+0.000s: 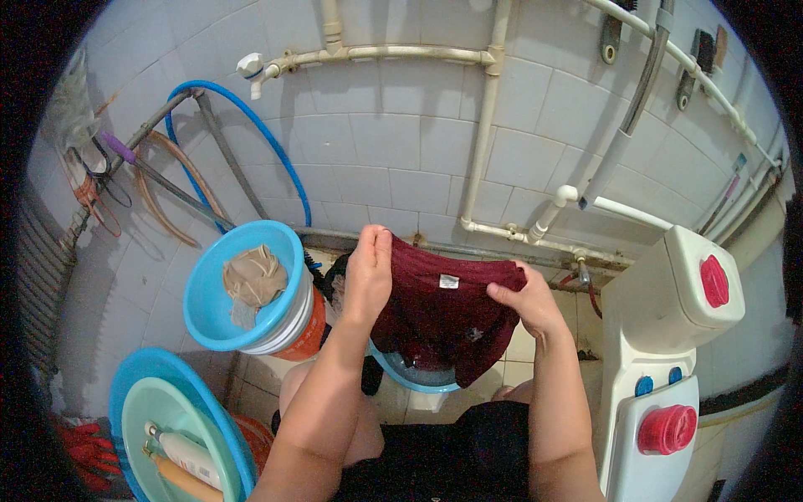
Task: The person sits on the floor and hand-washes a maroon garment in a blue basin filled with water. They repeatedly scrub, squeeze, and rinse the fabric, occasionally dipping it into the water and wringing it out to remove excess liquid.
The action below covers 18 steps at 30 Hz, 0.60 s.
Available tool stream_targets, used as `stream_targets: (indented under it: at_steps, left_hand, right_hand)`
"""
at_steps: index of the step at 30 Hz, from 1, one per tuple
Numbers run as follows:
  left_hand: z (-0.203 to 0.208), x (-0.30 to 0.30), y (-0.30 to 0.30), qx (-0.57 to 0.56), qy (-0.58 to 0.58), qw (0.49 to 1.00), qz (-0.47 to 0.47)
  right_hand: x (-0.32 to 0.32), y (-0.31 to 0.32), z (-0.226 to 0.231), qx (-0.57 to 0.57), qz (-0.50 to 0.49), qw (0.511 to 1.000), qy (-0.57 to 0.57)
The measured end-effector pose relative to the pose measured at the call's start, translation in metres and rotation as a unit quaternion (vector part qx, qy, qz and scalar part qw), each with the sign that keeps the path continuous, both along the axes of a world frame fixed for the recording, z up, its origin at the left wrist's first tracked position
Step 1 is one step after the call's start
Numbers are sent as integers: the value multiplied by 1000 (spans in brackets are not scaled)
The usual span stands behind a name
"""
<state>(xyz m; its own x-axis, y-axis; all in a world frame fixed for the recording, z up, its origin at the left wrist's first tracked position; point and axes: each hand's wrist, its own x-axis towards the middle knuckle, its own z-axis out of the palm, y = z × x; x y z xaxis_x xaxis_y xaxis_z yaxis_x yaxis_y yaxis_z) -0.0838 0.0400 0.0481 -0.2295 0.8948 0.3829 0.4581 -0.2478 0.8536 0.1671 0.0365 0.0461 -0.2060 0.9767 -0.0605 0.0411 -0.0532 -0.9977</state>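
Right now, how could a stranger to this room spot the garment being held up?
Start at the pale tiled wall and follow its tall upright pipe down. Just below, spread between the left fingers and right fingers, hangs the garment. Its dark red colour and small white label set it apart from the beige cloth in the blue basin at left.

A matte black garment (435, 456) covers the lap, with a tiny pale mark near the lower edge. The left forearm (322, 397), right forearm (560, 410) and left leg (361, 428) are bare.
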Motion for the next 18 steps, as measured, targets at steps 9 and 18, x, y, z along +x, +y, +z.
stream_targets:
  at_steps: [9,18]
  left_hand:
    - [-3,0,-13,-203,6,939,-278]
    - [-15,14,-9,-106,-565,764,-292]
  right_hand:
    - [20,12,-10,-44,-61,987,142]
    - [-3,6,-24,92,-99,990,40]
